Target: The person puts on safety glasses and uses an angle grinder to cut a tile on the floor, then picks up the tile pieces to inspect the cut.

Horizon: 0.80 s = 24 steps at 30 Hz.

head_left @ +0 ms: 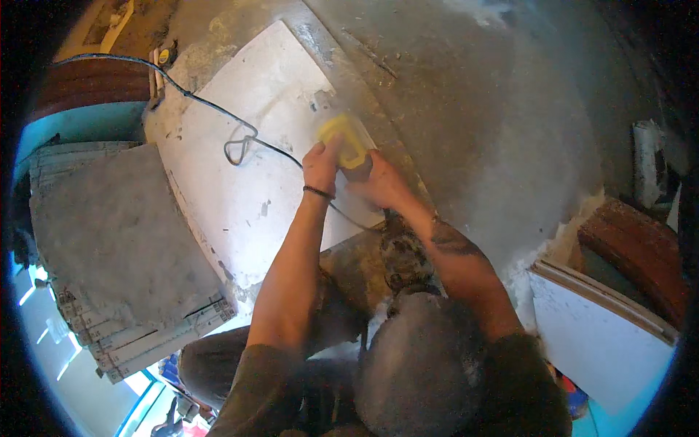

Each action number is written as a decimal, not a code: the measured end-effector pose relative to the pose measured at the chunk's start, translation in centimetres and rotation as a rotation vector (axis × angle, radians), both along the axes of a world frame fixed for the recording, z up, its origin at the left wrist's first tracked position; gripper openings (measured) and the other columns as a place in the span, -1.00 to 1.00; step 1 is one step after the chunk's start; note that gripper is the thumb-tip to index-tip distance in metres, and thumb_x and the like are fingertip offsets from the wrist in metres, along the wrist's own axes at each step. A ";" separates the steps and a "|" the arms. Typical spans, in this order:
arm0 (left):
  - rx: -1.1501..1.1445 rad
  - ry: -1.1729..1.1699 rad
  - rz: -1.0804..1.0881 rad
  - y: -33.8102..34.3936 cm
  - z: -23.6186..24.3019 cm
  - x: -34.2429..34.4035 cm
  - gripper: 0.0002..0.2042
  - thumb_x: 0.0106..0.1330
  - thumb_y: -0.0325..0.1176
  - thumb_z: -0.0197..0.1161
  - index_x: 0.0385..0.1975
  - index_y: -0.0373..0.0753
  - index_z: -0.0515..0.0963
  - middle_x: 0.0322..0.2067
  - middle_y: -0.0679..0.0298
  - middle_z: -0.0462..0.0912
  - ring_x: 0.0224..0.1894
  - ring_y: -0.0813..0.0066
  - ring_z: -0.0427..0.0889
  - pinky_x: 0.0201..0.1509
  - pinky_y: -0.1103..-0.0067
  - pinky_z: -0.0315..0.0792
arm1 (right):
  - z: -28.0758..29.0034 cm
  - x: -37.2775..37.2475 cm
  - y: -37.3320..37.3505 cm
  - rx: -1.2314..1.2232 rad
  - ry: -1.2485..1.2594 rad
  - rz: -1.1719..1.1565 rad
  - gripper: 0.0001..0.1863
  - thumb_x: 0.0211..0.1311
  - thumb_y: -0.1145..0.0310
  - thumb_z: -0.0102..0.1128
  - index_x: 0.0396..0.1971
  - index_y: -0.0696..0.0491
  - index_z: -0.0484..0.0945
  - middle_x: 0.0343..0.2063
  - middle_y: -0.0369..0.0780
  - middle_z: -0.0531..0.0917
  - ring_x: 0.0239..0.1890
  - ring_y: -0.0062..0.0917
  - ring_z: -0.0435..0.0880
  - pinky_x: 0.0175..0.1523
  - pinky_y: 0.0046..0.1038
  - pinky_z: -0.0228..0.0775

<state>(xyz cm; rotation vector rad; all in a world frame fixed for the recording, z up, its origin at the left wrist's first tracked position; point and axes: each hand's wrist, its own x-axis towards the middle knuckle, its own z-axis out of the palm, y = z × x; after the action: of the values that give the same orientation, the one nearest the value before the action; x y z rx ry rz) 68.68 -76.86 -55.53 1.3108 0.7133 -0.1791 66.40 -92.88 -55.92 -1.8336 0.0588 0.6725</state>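
Note:
Both my hands are on a yellow corded power tool (341, 130), blurred and hazed by dust so that its exact kind is unclear. My left hand (319, 167) wraps its left side, thumb up, with a dark band round the wrist. My right hand (380, 182) closes on its near right end, fingers partly hidden. Beneath the tool lies a large white tile or panel (251, 95), dusty and marked with dark smudges. A dark cable (211, 104) runs across this panel, makes a small loop, and passes under my left wrist towards my knees.
At the left stands a stack of flat cartons (156, 339) topped by a dusty grey slab (120, 233). A yellow-and-black tape measure (167, 56) lies past the panel's far left corner. To the right are a brown curved piece (633, 251) and a white panel (597, 342). Dust hangs over the concrete floor (466, 109).

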 end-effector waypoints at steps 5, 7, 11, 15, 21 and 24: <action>0.034 0.051 -0.029 0.5 -0.5 -0.4 -0.63 0.38 -0.17 0.39 -0.09 -0.42 0.67 -0.21 0.25 0.75 -0.25 0.58 0.66 -0.19 0.60 0.52 | 0.0 0.5 -0.2 -0.074 -0.035 0.049 -0.07 -0.15 0.13 0.60 0.30 0.07 0.41 0.09 0.01 0.67 0.14 -0.17 0.67 0.20 -0.22 0.52; 0.107 0.067 -0.032 -1.0 1.1 -0.1 -0.67 0.38 -0.17 0.39 -0.17 -0.38 0.67 -0.34 0.34 0.70 -0.36 0.65 0.58 -0.30 0.63 0.43 | 0.0 -0.1 -0.5 -0.125 -0.150 0.030 -0.11 -0.18 0.13 0.60 0.21 0.17 0.44 0.05 0.08 0.65 0.12 -0.07 0.65 0.18 -0.17 0.50; 0.057 -0.002 -0.019 -0.1 0.1 -2.1 -0.66 0.36 -0.10 0.41 -0.35 -0.33 0.63 -0.49 0.44 0.53 -0.47 0.70 0.36 -0.42 0.62 0.27 | 2.6 -1.6 -0.4 -0.039 -0.009 -0.009 -0.15 -0.20 0.10 0.60 0.10 0.25 0.47 -0.06 0.15 0.66 0.01 0.05 0.67 0.09 -0.10 0.52; 0.161 0.017 -0.030 -0.5 0.3 -1.1 -0.65 0.34 -0.09 0.42 -0.38 -0.32 0.64 -0.48 0.40 0.56 -0.46 0.68 0.41 -0.40 0.63 0.30 | 1.3 -0.6 -0.6 -0.131 -0.147 0.004 -0.17 -0.18 0.11 0.59 0.11 0.23 0.47 -0.12 0.12 0.69 -0.05 0.08 0.69 0.05 -0.10 0.55; 0.111 -0.018 0.017 -1.5 0.9 -1.3 -0.65 0.35 -0.09 0.42 -0.36 -0.34 0.65 -0.47 0.38 0.60 -0.43 0.66 0.47 -0.38 0.61 0.36 | 2.3 -1.0 -1.1 -0.027 -0.101 0.000 -0.19 -0.13 0.12 0.58 0.10 0.25 0.46 -0.08 0.13 0.69 0.01 0.04 0.69 0.10 -0.09 0.54; 0.202 0.032 -0.065 0.5 -0.5 -1.2 -0.67 0.35 -0.12 0.41 -0.31 -0.34 0.66 -0.42 0.34 0.64 -0.41 0.63 0.53 -0.36 0.60 0.42 | 2.6 -0.7 -0.5 -0.045 -0.083 0.007 -0.17 -0.14 0.11 0.59 0.11 0.25 0.45 -0.06 0.14 0.68 0.03 0.04 0.69 0.11 -0.10 0.54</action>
<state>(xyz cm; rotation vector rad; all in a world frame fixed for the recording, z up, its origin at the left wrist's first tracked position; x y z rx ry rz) 67.51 -76.38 -56.06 1.5282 0.7303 -0.1847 65.65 -93.38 -53.33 -1.9040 0.0134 0.6033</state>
